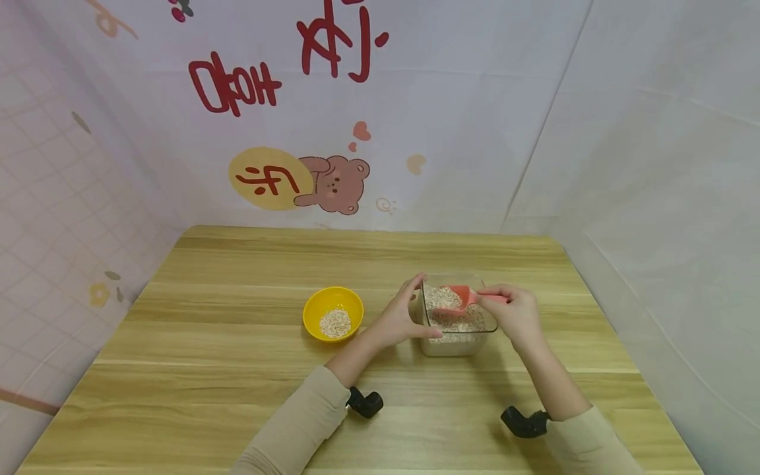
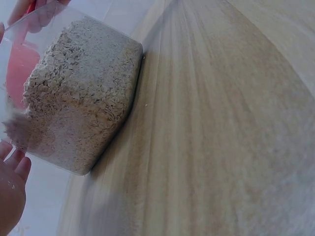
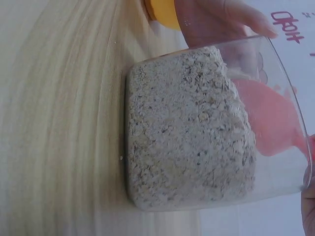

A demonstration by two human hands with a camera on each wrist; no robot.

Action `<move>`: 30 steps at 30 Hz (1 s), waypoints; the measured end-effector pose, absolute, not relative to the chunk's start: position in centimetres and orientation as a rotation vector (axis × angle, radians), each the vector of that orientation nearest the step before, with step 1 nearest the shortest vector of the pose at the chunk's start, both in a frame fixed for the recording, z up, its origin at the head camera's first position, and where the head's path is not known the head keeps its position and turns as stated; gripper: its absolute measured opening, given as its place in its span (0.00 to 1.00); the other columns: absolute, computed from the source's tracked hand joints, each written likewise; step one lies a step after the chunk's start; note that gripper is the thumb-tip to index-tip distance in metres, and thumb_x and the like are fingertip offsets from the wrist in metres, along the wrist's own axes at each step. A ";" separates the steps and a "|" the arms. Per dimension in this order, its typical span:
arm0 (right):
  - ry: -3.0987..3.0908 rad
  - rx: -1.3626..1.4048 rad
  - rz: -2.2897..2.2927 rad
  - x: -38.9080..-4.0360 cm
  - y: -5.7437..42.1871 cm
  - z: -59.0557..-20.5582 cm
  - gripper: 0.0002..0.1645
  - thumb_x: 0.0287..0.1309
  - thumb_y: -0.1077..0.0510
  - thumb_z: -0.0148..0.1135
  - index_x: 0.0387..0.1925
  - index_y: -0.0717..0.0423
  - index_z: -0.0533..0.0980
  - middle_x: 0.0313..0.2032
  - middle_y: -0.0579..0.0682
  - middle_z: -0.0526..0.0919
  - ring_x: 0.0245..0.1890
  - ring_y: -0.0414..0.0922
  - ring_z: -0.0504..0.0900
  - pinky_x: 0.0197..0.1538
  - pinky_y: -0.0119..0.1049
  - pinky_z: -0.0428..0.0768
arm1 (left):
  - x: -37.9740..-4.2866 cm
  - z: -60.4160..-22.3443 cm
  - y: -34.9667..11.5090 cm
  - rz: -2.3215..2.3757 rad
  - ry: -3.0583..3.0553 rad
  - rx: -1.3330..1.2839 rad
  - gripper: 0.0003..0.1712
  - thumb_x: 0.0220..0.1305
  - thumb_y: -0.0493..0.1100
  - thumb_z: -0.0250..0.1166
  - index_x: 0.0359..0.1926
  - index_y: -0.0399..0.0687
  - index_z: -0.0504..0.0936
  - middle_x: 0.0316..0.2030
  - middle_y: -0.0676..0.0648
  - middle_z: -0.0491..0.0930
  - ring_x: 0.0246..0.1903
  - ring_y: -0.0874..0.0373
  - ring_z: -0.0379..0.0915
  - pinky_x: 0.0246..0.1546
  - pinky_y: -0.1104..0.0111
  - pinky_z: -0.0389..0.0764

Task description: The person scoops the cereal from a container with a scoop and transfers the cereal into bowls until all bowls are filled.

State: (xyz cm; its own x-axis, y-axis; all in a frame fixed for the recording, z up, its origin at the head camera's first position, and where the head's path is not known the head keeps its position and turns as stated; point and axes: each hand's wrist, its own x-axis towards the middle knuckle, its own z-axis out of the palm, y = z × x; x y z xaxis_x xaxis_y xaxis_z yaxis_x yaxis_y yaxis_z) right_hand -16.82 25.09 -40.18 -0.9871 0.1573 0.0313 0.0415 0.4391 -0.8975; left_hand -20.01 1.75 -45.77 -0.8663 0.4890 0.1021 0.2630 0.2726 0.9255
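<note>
A clear square container (image 1: 454, 348) of rolled oats (image 2: 83, 73) stands on the table. My left hand (image 1: 400, 316) grips its left side, thumb at the near rim and fingers towards the far corner. Between the thumb and fingers of my right hand (image 1: 515, 316) is the handle of a pink scoop (image 1: 465, 300). Oats fill the scoop's bowl, which lies inside the container just over the oats. Through the clear wall, the right wrist view also shows the scoop (image 3: 270, 118).
Left of the container sits a yellow bowl (image 1: 315, 316) with a small heap of oats in it. Wood-grain table (image 1: 237, 369) surrounds both. A printed white curtain (image 1: 463, 99) hangs behind the table's far edge.
</note>
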 end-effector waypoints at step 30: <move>-2.351 -0.241 1.843 -16.0 26.1 -39.8 0.12 0.53 0.56 0.71 0.37 0.60 0.83 0.16 0.41 0.72 0.13 0.35 0.61 0.15 0.28 0.63 | -19.9 -44.9 1.5 1.590 2.352 0.709 0.68 0.43 0.51 0.80 0.76 0.61 0.42 0.73 0.52 0.46 0.67 0.46 0.53 0.62 0.49 0.62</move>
